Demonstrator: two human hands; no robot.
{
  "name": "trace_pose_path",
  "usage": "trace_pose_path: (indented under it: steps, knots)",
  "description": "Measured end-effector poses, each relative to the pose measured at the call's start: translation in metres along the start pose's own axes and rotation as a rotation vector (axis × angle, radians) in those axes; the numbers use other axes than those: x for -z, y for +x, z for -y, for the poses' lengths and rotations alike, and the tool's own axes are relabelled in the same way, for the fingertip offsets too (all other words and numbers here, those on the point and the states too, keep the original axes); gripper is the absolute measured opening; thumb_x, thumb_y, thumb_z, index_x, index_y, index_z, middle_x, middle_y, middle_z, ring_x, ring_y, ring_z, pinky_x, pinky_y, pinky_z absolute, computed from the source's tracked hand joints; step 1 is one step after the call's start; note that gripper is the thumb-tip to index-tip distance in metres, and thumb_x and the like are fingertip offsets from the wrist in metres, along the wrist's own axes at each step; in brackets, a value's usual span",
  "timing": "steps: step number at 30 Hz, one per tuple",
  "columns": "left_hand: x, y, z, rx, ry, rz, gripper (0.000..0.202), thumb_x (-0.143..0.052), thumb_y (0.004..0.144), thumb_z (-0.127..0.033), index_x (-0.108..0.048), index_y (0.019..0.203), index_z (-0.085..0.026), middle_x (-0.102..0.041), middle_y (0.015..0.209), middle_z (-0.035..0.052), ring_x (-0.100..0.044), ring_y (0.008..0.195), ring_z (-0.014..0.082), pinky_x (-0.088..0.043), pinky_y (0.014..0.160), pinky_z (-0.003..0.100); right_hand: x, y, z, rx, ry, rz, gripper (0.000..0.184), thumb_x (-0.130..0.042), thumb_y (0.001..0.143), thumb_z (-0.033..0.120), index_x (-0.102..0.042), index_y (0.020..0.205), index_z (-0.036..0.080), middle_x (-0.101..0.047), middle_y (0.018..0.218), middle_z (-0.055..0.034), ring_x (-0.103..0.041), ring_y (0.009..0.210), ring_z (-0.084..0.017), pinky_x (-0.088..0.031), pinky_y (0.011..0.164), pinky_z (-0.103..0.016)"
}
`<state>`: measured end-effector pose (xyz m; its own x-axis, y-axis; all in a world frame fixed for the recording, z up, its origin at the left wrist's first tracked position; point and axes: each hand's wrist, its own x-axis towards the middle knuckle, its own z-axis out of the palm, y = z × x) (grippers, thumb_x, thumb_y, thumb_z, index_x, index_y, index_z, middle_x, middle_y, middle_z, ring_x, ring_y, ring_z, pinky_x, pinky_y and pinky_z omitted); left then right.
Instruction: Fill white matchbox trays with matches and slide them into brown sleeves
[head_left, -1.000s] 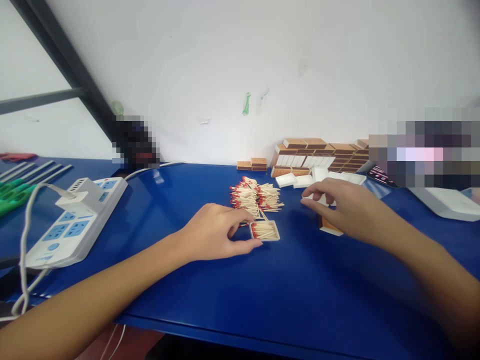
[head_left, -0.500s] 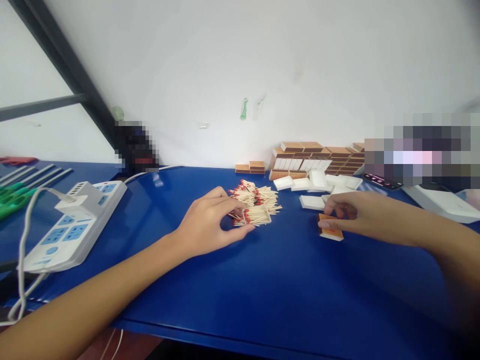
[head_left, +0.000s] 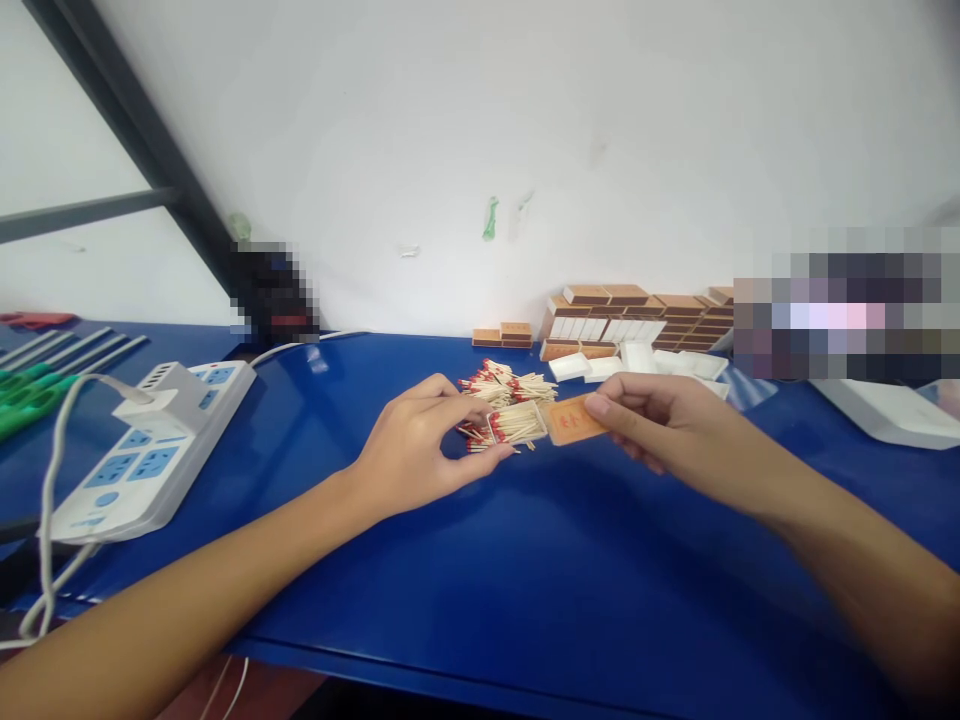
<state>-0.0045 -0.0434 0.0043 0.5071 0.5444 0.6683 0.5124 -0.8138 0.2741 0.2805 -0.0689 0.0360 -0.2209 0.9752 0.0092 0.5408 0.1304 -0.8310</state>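
Note:
My left hand [head_left: 420,445] pinches a small white tray full of red-tipped matches [head_left: 516,427], held just above the blue table [head_left: 525,580]. My right hand [head_left: 660,425] grips an orange matchbox sleeve [head_left: 574,419], and the sleeve's open end meets the tray's right end. A loose pile of matches [head_left: 510,388] lies right behind the tray.
Stacked brown matchboxes [head_left: 637,312] line the wall at the back right, with empty white trays [head_left: 637,362] in front of them. A white power strip [head_left: 142,450] with a cable sits at the left, beside green-handled tools [head_left: 30,395]. A white flat device [head_left: 885,410] lies far right.
My right hand picked the orange sleeve off the table and carried it left to the tray. My left hand lifted the filled tray slightly and turned it toward the sleeve.

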Motion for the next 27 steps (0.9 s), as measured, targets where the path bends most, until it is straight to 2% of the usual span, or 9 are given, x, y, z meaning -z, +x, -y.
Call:
trace_pose_path:
  steps: [4, 21, 27]
  knots:
    - [-0.0004, -0.0002, 0.0012, -0.002, 0.003, -0.018, 0.029, -0.076, 0.089, -0.04, -0.075, 0.106, -0.016, -0.075, 0.088, 0.006, -0.068, 0.08, 0.0171, -0.059, 0.07, 0.03, -0.0137, 0.0011, -0.0022, 0.005, 0.062, -0.034, 0.051, -0.065, 0.088, 0.068, -0.057, 0.072, 0.021, -0.056, 0.058, 0.0024, -0.048, 0.046, -0.009, -0.036, 0.043, -0.023]
    - [0.0018, 0.0012, 0.0028, -0.041, -0.088, 0.019, 0.035, -0.076, 0.09, -0.04, -0.072, 0.115, -0.015, -0.077, 0.099, 0.0078, -0.073, 0.09, 0.0177, -0.062, 0.077, 0.03, -0.0125, 0.004, -0.0081, -0.033, 0.086, -0.02, 0.052, -0.063, 0.09, 0.068, -0.06, 0.072, 0.02, -0.059, 0.059, 0.0019, -0.051, 0.047, -0.008, -0.038, 0.044, -0.022]
    - [0.0006, 0.001, 0.0014, -0.026, -0.092, 0.024, 0.034, -0.076, 0.091, -0.04, -0.072, 0.114, -0.016, -0.077, 0.103, 0.0088, -0.074, 0.091, 0.0185, -0.064, 0.079, 0.032, -0.0117, 0.0011, -0.0025, -0.022, 0.068, -0.017, 0.054, -0.064, 0.088, 0.07, -0.057, 0.068, 0.02, -0.058, 0.056, 0.0016, -0.051, 0.047, -0.009, -0.038, 0.044, -0.023]
